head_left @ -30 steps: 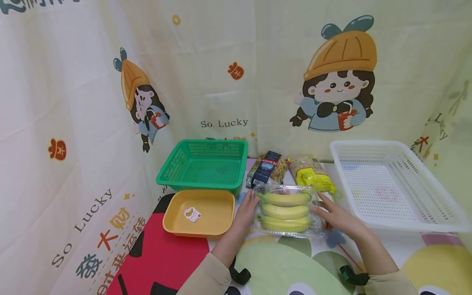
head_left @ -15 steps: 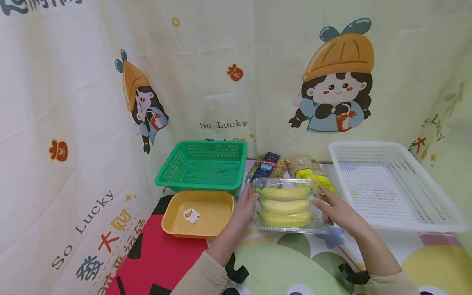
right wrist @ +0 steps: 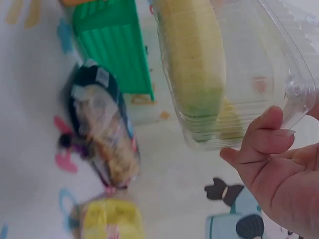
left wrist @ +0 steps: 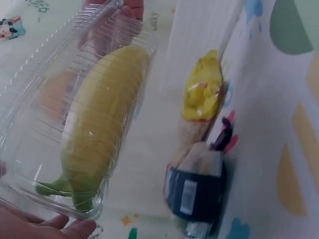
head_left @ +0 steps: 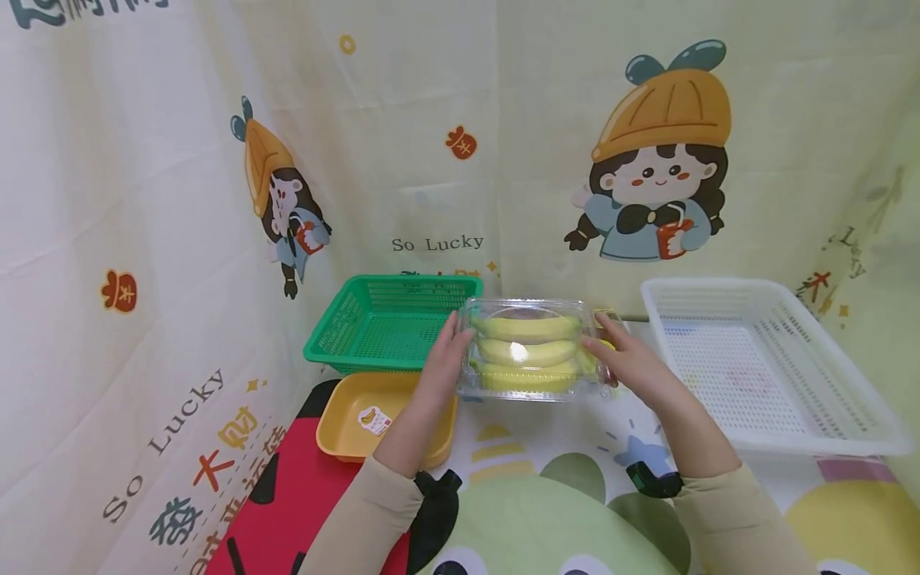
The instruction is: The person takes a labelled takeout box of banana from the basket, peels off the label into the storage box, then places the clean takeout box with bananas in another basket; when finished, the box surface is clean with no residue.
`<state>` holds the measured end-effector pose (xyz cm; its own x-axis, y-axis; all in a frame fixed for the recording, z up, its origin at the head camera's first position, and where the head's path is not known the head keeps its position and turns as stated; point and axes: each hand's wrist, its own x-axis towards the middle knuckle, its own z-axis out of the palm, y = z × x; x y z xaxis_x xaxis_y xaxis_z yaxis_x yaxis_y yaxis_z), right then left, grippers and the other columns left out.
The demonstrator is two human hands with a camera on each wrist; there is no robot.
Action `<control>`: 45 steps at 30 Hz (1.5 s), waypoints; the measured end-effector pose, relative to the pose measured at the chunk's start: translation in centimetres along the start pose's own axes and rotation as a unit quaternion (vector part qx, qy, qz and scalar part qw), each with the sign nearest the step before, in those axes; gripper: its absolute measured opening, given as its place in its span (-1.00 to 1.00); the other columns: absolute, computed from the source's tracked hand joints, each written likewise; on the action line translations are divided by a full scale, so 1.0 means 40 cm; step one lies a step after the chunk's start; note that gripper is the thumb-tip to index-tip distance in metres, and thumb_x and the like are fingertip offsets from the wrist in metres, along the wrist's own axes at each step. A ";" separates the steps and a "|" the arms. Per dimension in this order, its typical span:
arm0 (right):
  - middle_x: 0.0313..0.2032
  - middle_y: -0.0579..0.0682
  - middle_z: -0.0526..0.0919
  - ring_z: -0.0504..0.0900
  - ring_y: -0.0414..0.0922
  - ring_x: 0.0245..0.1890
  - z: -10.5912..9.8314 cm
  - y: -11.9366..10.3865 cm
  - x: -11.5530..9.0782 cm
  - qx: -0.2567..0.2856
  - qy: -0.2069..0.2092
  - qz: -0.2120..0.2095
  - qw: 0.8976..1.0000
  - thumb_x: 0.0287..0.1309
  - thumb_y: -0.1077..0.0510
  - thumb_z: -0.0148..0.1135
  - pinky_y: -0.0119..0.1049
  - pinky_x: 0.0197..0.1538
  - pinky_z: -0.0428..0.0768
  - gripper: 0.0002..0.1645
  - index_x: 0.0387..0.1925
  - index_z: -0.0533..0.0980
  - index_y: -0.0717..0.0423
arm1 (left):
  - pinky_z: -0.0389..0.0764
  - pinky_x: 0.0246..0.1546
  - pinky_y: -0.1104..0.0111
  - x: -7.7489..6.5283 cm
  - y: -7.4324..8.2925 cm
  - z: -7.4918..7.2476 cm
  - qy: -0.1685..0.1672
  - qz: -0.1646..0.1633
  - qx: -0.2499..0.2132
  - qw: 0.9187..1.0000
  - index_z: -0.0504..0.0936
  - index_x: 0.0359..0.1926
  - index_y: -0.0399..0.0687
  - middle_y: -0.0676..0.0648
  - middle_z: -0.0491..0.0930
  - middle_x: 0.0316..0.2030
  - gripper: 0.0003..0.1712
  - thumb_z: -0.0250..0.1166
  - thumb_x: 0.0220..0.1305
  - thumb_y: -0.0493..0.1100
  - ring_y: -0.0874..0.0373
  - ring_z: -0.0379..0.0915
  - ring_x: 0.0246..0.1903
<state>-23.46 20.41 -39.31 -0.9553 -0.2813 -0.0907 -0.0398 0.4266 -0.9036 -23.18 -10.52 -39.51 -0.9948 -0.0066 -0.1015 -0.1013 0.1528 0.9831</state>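
Observation:
Both hands hold a clear plastic clamshell box [head_left: 528,383] with several bananas [head_left: 528,351] inside, raised above the table and in front of the food bags. My left hand [head_left: 440,363] grips its left end, with fingertips showing under the box's edge in the left wrist view. At the opposite end, my right hand [head_left: 636,363] grips the box with curled fingers [right wrist: 269,142] at its corner. In the left wrist view the lifted box [left wrist: 30,124] is tilted, and a banana [left wrist: 99,119] shows through its ridged side.
A green basket [head_left: 316,339] stands behind a yellow tray [head_left: 334,447] with a banana sticker, at left. A white basket [head_left: 826,439] stands right. Below the box lie a dark-labelled pasta bag [left wrist: 194,194] and a yellow-ended bag [left wrist: 202,94]. A curtain hangs behind.
The hands have lifted the banana box up and away from the body, and shifted it left toward the green basket. It now hides the pasta bag in the head view.

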 end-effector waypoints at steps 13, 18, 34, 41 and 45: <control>0.30 0.10 0.37 0.49 0.00 -0.42 0.072 -0.085 0.137 -0.012 0.049 0.028 0.998 0.40 -0.30 -0.05 -0.22 -0.27 0.50 -0.24 0.50 0.18 -0.12 | 0.13 0.49 0.00 0.094 0.022 -0.131 0.037 -0.019 0.010 0.999 0.09 0.55 0.21 0.07 0.06 0.54 -0.29 0.00 0.46 0.18 -0.01 0.04 0.50; 0.28 0.11 0.37 0.46 -0.11 -0.53 0.101 -0.109 0.176 0.016 0.044 0.014 0.999 0.41 -0.24 -0.02 -0.18 -0.20 0.53 -0.28 0.46 0.25 -0.04 | 0.19 0.45 -0.04 0.123 0.025 -0.184 0.057 -0.031 0.035 0.997 0.20 0.51 0.22 0.06 0.19 0.49 -0.31 0.05 0.43 0.21 -0.02 0.15 0.44; 0.22 0.13 0.53 0.65 -0.02 -0.24 0.199 -0.192 0.314 0.028 0.009 0.003 1.000 0.44 -0.12 -0.01 -0.05 0.01 0.64 -0.39 0.39 0.35 0.06 | 0.40 0.29 0.00 0.199 0.039 -0.356 0.105 -0.037 0.114 0.987 0.43 0.39 0.12 -0.07 0.42 0.33 -0.40 0.12 0.42 0.19 -0.09 0.41 0.18; 0.29 0.14 0.46 0.60 0.02 0.07 0.245 -0.228 0.357 0.063 -0.037 0.049 0.996 0.44 -0.09 -0.01 -0.19 0.12 0.62 -0.39 0.40 0.35 0.06 | 0.35 0.36 0.01 0.222 0.044 -0.420 0.123 -0.073 0.130 0.981 0.33 0.45 0.11 -0.11 0.32 0.42 -0.40 -0.04 0.50 0.17 -0.11 0.35 0.31; 0.36 0.12 0.40 0.57 0.05 0.18 0.267 -0.249 0.378 0.096 -0.056 0.068 0.991 0.42 -0.07 0.03 -0.13 0.22 0.58 -0.37 0.41 0.32 0.08 | 0.35 0.37 0.09 0.229 0.038 -0.445 0.137 -0.086 0.137 0.977 0.34 0.45 0.10 -0.13 0.37 0.39 -0.41 -0.08 0.51 0.15 -0.06 0.39 0.28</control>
<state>-34.37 2.73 -36.17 -0.9089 -0.3307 -0.2540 0.1543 0.2991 -0.9417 -32.61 -27.92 -36.21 -0.9319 -0.3148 -0.1801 -0.2988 0.3854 0.8730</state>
